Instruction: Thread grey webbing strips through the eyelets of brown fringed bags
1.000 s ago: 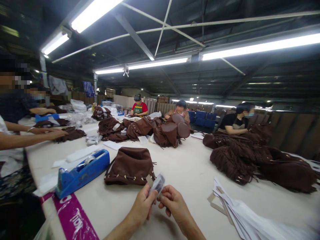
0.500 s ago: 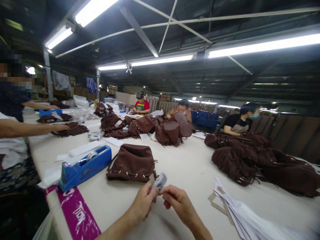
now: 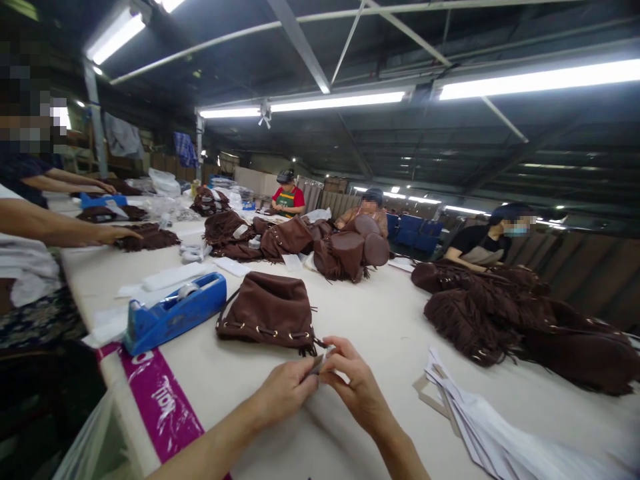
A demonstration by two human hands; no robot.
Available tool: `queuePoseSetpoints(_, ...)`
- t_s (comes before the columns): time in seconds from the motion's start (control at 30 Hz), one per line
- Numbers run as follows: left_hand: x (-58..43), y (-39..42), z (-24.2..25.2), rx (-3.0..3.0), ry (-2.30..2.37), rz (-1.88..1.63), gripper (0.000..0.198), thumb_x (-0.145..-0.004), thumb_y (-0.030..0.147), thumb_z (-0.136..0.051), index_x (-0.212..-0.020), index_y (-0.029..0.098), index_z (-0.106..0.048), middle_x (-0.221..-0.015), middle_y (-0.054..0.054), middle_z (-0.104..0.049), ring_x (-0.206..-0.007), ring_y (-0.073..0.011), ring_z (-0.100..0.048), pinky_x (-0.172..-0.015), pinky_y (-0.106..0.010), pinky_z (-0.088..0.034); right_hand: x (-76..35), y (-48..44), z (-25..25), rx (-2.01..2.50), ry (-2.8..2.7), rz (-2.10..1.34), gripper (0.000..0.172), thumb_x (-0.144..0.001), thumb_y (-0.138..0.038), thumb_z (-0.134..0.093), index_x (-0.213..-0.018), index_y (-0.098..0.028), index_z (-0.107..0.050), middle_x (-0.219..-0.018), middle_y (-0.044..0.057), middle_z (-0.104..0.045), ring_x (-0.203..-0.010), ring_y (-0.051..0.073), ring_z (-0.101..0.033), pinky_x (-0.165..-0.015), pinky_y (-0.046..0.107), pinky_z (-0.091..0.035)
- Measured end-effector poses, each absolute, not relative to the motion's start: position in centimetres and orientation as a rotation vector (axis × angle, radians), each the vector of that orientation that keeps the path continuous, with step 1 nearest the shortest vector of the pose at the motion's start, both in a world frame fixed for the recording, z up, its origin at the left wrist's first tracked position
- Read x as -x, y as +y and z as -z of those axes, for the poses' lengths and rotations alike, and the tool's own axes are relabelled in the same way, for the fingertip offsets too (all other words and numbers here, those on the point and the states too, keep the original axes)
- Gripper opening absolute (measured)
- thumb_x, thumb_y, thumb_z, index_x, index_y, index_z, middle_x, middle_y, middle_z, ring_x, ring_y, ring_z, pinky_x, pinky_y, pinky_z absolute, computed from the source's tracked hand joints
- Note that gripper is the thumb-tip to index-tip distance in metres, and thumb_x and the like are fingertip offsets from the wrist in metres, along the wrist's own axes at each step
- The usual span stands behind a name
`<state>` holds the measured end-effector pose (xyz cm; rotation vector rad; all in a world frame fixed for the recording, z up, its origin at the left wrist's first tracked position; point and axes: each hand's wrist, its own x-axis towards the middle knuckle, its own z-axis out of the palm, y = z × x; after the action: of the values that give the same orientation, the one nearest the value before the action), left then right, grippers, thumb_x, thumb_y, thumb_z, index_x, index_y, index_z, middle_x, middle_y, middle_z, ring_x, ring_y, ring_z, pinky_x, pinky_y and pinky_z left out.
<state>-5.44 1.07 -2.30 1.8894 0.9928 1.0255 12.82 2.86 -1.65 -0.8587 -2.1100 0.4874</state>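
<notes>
Over the near part of the table, my left hand [image 3: 287, 393] is closed on a small greyish piece with a tan tab [image 3: 317, 364], mostly hidden by the fingers. Fingertips of my right hand [image 3: 355, 380] pinch the same piece from the other side, where a pale bit shows. Its exact kind is too small and covered to make out. Just beyond both hands lies a dark brown drawstring bag [image 3: 273, 307], with gold eyelets and a cord along its near edge. Left of the bag stands a blue tape dispenser [image 3: 175, 313] with a roll of clear tape.
Brown fringed bags [image 3: 340, 250] lie piled across the table, with another heap [image 3: 480, 313] at right. White paper sheets [image 3: 465, 413] fan out at near right. A purple printed plastic strip [image 3: 165, 400] crosses the left edge. Co-workers stand around; one arm [image 3: 65, 227] reaches in from the left.
My hands have come together, and the right fingers now pinch the small piece. The grey wrapped part that stuck up from my left hand is now mostly covered. The view has shifted slightly.
</notes>
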Motion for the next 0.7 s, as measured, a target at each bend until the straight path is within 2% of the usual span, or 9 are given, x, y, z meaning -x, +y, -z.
queuePoseSetpoints(0.07, 5.8, 0.8, 2.0, -1.910, 1.023, -1.002, 0.029, -0.083, 0.034, -0.051, -0.104, 0.025, -0.069, -0.095, -0.001, -0.071, -0.090, -0.0242, -0.062, -0.084, -0.028, -0.046, -12.8, 2.7, 1.2, 0.882, -2.115, -0.558, 0.014, -0.084, -0.016, -0.057, -0.073, -0.022, -0.063, -0.108, 0.005, -0.065, -0.097, 0.019, -0.059, -0.086, 0.030, -0.043)
queuePoseSetpoints(0.17, 6.0, 0.7, 1.8, -1.964, 1.045, -0.976, 0.033, -0.084, 0.031, -0.049, -0.112, 0.028, -0.066, -0.097, 0.000, -0.071, -0.090, -0.0242, -0.063, -0.083, -0.027, -0.045, -12.6, 2.6, 0.6, 0.923, -2.143, -0.565, 0.014, -0.082, -0.017, -0.059, -0.070, -0.023, -0.063, -0.081, 0.001, -0.067, -0.082, 0.018, -0.058, -0.077, 0.030, -0.042)
queuePoseSetpoints(0.23, 6.1, 0.7, 1.8, -2.010, 1.051, -0.952, 0.034, -0.084, 0.028, -0.046, -0.112, 0.029, -0.066, -0.095, 0.001, -0.071, -0.088, -0.0233, -0.063, -0.081, -0.026, -0.045, -12.5, 2.6, 0.6, 0.958, -2.122, -0.559, 0.015, -0.081, -0.018, -0.059, -0.068, -0.023, -0.062, -0.072, 0.000, -0.063, -0.074, 0.017, -0.056, -0.072, 0.029, -0.041)
queuePoseSetpoints(0.37, 6.1, 0.9, 1.9, -2.098, 1.071, -0.910, 0.030, -0.084, 0.025, -0.045, -0.104, 0.028, -0.067, -0.092, 0.002, -0.070, -0.084, -0.0214, -0.062, -0.075, -0.024, -0.042, -12.0, 2.7, 1.4, 1.041, -2.031, -0.581, 0.014, -0.079, -0.019, -0.059, -0.066, -0.022, -0.061, -0.071, 0.000, -0.061, -0.072, 0.017, -0.054, -0.070, 0.029, -0.041)
queuePoseSetpoints(0.43, 6.1, 1.1, 2.0, -2.105, 1.088, -0.893, 0.026, -0.083, 0.023, -0.045, -0.095, 0.025, -0.068, -0.085, 0.002, -0.069, -0.079, -0.0201, -0.061, -0.070, -0.023, -0.041, -11.7, 2.7, 1.8, 1.090, -1.933, -0.661, 0.005, -0.077, -0.018, -0.060, -0.073, -0.022, -0.060, -0.069, -0.002, -0.059, -0.069, 0.016, -0.054, -0.068, 0.028, -0.041)
queuePoseSetpoints(0.47, 6.0, 1.2, 2.0, -2.101, 1.086, -0.887, 0.026, -0.083, 0.022, -0.044, -0.092, 0.024, -0.068, -0.082, 0.002, -0.068, -0.077, -0.0194, -0.060, -0.067, -0.022, -0.040, -11.5, 2.6, 1.9, 1.113, -1.879, -0.707, 0.007, -0.075, -0.018, -0.061, -0.081, -0.022, -0.061, -0.068, -0.003, -0.058, -0.068, 0.016, -0.054, -0.067, 0.027, -0.042)
queuePoseSetpoints(0.57, 5.9, 1.4, 2.2, -2.061, 1.050, -0.883, 0.025, -0.083, 0.022, -0.043, -0.089, 0.021, -0.068, -0.081, 0.001, -0.067, -0.076, -0.0186, -0.059, -0.065, -0.021, -0.039, -11.3, 2.7, 1.9, 1.168, -1.780, -0.761, 0.039, -0.072, -0.017, -0.063, -0.110, -0.022, -0.059, -0.065, -0.005, -0.058, -0.066, 0.016, -0.056, -0.068, 0.027, -0.044)
queuePoseSetpoints(0.6, 5.9, 1.5, 2.2, -2.040, 1.050, -0.880, 0.025, -0.083, 0.023, -0.043, -0.089, 0.020, -0.068, -0.082, 0.001, -0.067, -0.077, -0.0186, -0.058, -0.065, -0.021, -0.039, -11.4, 2.7, 1.8, 1.175, -1.785, -0.749, 0.043, -0.072, -0.018, -0.063, -0.115, -0.022, -0.059, -0.066, -0.005, -0.060, -0.067, 0.016, -0.057, -0.070, 0.028, -0.045)
queuePoseSetpoints(0.7, 5.7, 1.6, 2.5, -1.977, 1.094, -0.853, 0.027, -0.083, 0.025, -0.043, -0.089, 0.018, -0.068, -0.084, 0.001, -0.068, -0.079, -0.0187, -0.058, -0.069, -0.022, -0.041, -11.8, 2.7, 1.5, 1.146, -1.890, -0.762, 0.031, -0.075, -0.020, -0.060, -0.105, -0.022, -0.067, -0.075, -0.001, -0.066, -0.073, 0.018, -0.060, -0.075, 0.030, -0.047)
